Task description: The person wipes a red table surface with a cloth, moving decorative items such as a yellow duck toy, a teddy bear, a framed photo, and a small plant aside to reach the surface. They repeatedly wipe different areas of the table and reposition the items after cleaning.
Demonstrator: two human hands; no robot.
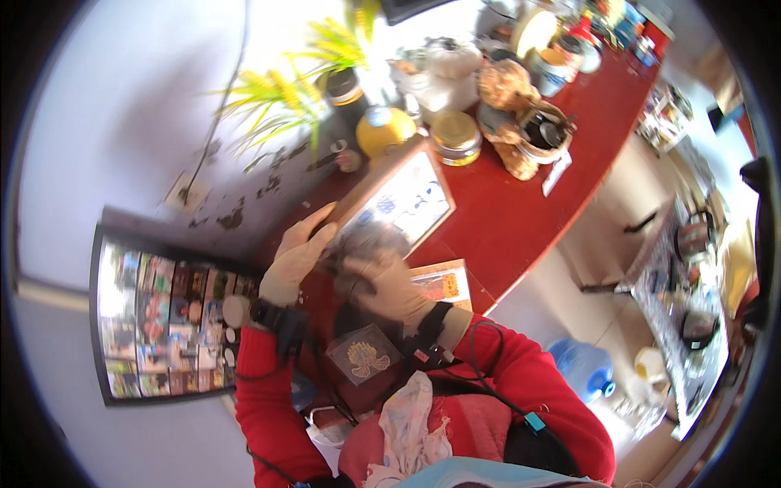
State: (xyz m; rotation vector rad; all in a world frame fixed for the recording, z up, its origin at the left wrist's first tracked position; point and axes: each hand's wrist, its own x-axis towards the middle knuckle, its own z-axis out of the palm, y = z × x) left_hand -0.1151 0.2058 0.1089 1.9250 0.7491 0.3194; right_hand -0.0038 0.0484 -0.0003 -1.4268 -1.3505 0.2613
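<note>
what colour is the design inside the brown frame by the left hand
The design is blue on whitish, best seen in the head view.

Room R of frame on tbl; jar, plush block beyond.

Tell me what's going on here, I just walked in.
A person in red sleeves is handling a framed picture tilted over a red table. The left hand is at its lower left edge. The right hand is near its front with something dark, perhaps a cloth, too blurred to tell. A second, orange picture is beside the right hand.
</note>
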